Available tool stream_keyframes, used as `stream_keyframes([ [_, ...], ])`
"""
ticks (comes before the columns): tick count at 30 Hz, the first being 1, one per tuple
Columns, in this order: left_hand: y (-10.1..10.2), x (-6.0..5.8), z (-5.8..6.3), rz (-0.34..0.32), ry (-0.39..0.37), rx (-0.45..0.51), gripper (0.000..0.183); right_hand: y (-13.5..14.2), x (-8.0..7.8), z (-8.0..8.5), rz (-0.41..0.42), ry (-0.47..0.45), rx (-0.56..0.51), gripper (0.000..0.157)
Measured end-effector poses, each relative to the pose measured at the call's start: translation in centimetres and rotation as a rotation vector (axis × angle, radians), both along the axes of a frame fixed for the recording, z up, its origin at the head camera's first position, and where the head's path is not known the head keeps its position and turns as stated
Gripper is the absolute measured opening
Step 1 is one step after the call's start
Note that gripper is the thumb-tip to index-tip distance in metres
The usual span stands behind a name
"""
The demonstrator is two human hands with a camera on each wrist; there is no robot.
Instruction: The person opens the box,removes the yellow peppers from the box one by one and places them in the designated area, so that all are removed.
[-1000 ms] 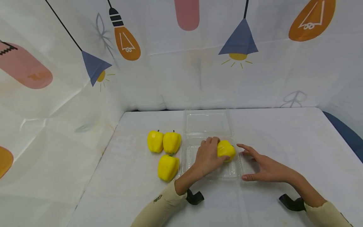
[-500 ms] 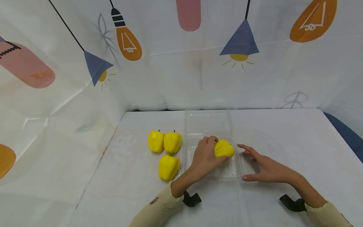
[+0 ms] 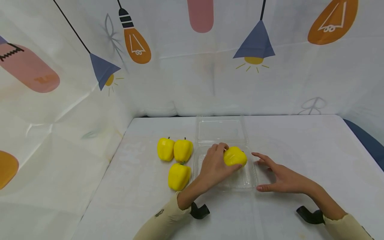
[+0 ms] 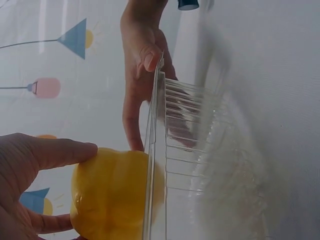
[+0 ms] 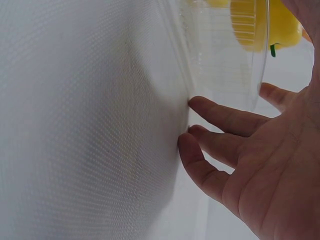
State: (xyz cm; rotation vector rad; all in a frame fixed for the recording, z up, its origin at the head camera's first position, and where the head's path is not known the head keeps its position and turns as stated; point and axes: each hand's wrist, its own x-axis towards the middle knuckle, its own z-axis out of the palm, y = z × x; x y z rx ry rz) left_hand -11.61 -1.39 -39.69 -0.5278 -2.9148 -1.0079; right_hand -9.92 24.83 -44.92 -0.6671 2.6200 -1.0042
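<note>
A yellow bell pepper (image 3: 236, 156) is gripped by my left hand (image 3: 213, 166), thumb on the near side and fingers on the far side. It is over the clear plastic clamshell box (image 3: 241, 182); in the left wrist view the pepper (image 4: 112, 195) is at rim height, its lower part seen through the wall (image 4: 185, 135). My right hand (image 3: 283, 179) is beside the box's right wall, fingers spread and thumb apart. In the right wrist view this hand (image 5: 270, 165) holds nothing; some fingertips are down at the table, close to the box's base.
Left of the box, three more yellow bell peppers sit on the white table: one at back left (image 3: 165, 149), one beside it (image 3: 183, 150) and one nearer (image 3: 179, 176). The box's lid (image 3: 220, 130) lies folded back. A printed curtain (image 3: 192, 83) hangs behind the table.
My left hand has shifted a little to the left with the pepper, which has also risen and tilted slightly. The right hand has stayed in place beside the box.
</note>
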Motion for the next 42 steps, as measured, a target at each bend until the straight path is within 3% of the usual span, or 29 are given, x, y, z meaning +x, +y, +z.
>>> stream_keyframes([
  [34, -2.8, 0.0, 0.1, 0.069, 0.066, 0.155, 0.059, 0.1, -0.2, -0.4, -0.014, 0.001, 0.018, 0.103],
  [42, -3.3, 0.0, 0.1, 0.087, 0.047, 0.186, 0.059, 0.1, -0.2, -0.3, -0.022, -0.011, 0.021, 0.103],
])
